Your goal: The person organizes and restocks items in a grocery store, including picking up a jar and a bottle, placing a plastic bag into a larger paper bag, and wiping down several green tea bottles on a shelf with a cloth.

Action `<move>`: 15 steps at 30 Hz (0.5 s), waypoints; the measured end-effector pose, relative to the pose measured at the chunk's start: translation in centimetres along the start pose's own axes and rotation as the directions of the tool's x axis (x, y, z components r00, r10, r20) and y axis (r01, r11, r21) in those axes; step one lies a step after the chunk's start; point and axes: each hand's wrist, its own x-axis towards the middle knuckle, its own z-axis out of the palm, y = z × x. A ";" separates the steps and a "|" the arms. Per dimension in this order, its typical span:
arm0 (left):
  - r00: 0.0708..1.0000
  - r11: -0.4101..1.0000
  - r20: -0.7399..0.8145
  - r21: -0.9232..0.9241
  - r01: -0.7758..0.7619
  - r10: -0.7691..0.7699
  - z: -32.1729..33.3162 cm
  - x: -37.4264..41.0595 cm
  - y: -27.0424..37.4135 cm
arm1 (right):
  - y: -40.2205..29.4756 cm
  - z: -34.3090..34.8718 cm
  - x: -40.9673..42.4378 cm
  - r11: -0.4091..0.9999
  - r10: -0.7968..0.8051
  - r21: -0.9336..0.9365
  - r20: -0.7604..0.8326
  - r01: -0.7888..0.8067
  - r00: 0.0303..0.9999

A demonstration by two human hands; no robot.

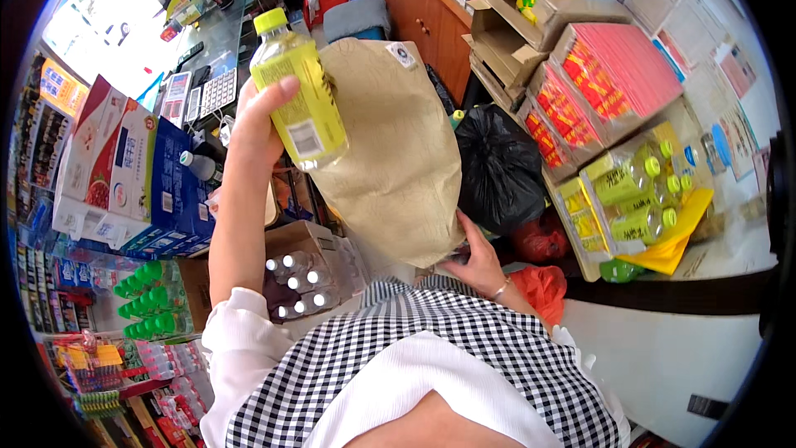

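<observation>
In my left hand (264, 115) is a plastic drink bottle (305, 99) with a yellow-green label and cap. I hold it raised and tilted, the thumb across its label. Behind and below it spreads a large tan, creased covering (398, 149), perhaps a seat or a bag, bearing a small white sticker. My right hand (482, 261) is low at the covering's near right edge, thumb and fingers bent around something dark that is mostly hidden. Whether it grips that thing, I cannot tell. Just beyond this hand sits a knotted black plastic bag (500, 168).
To the right, a tray of yellow-labelled bottles (640, 193) stands near red-and-pink packs (603, 87) and opened cardboard boxes (510, 43). On the left are milk cartons (130, 168) and a glass counter (217, 50) with a calculator (219, 92). A box of white-capped bottles (305, 280) lies below my left forearm.
</observation>
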 end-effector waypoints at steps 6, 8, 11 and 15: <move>0.993 0.995 -0.086 -0.062 0.073 -0.078 -3.4 12.2 -2.6 | 1.1 1.0 9.4 0.967 -0.205 -0.200 -0.232 0.160 0.951; 0.988 0.986 -0.038 -0.087 0.145 -0.149 -5.4 17.0 -4.7 | 0.4 1.1 12.1 0.975 -0.174 -0.179 -0.246 0.132 0.954; 0.971 0.965 -0.008 -0.107 0.237 -0.240 -9.2 24.8 -9.9 | 0.8 2.0 16.1 0.968 -0.141 -0.242 -0.278 0.073 0.950; 0.918 0.912 0.034 -0.109 0.396 -0.395 -12.7 34.1 -17.4 | 1.1 3.1 22.4 0.963 -0.038 -0.265 -0.318 -0.050 0.947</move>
